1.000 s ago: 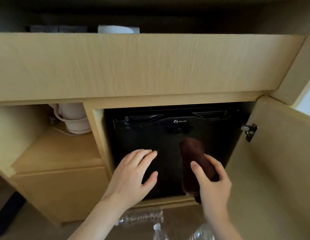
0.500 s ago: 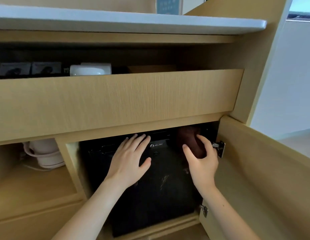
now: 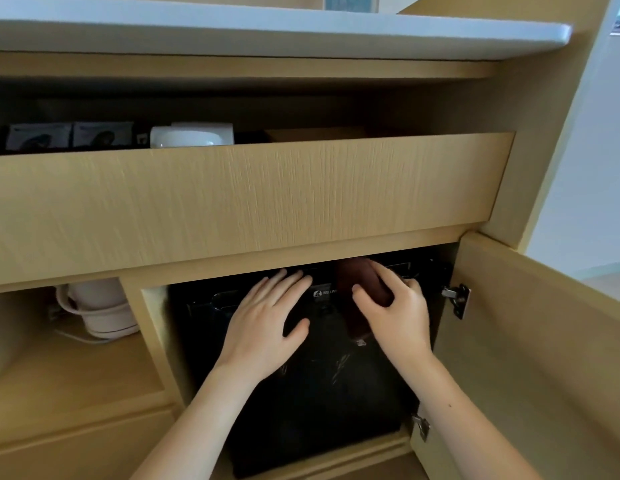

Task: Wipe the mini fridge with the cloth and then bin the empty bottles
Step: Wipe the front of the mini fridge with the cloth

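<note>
The right hand (image 3: pixel 396 315), gripping the cloth (image 3: pixel 362 289), has climbed to the mini fridge (image 3: pixel 319 393) door's top edge. The left hand (image 3: pixel 263 327) lies flat, released. Wiping continues; bottles wait.

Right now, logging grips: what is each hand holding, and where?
Right hand grips the dark cloth around its upper part. Left hand holds nothing.

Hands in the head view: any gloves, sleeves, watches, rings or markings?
None that show. The left hand and right hand are both bare, with no gloves. Both forearms are uncovered down to the bottom edge of the frame, so no sleeve is in view. No watch, bracelet or ring shows on the visible sides. Fingernails look short and unpainted. No cables or tags are attached.
</note>
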Available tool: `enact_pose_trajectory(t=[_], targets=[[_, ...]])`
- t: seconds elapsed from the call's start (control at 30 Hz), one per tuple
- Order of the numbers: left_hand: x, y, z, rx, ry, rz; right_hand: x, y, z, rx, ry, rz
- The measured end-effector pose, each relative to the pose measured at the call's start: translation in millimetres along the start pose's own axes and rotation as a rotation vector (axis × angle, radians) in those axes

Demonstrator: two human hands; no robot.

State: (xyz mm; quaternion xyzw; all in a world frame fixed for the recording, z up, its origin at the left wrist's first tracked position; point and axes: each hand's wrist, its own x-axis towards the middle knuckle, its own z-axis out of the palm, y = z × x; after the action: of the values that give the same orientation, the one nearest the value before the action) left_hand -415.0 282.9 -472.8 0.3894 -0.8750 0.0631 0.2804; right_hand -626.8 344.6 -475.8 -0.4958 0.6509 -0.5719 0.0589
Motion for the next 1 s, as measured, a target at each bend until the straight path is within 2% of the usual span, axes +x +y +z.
enact_pose_trajectory(t=[0.13,0.37,0.53,0.67,0.77,0.93,1.0], targets=[[0,2,2,-0.036,0.023,-0.021,-3,6,-9,0.034,0.074,0.096],[2,4,2,-0.035,0.04,-0.035,-13,-9,19,0.127,0.003,0.006],[1,1,6,-0.067,0.052,-0.046,-7,10,0,0.172,0.153,0.138],[2,1,8,-0.052,0.053,-0.046,-16,6,15,0.242,0.095,0.056],[2,1,7,-0.04,0.048,-0.05,-13,8,13,0.193,0.036,-0.029],[2,1,7,-0.066,0.041,-0.054,8,28,-14,0.197,0.222,0.154],[2,0,7,-0.061,0.04,-0.056,6,26,-10,0.175,0.285,0.166]])
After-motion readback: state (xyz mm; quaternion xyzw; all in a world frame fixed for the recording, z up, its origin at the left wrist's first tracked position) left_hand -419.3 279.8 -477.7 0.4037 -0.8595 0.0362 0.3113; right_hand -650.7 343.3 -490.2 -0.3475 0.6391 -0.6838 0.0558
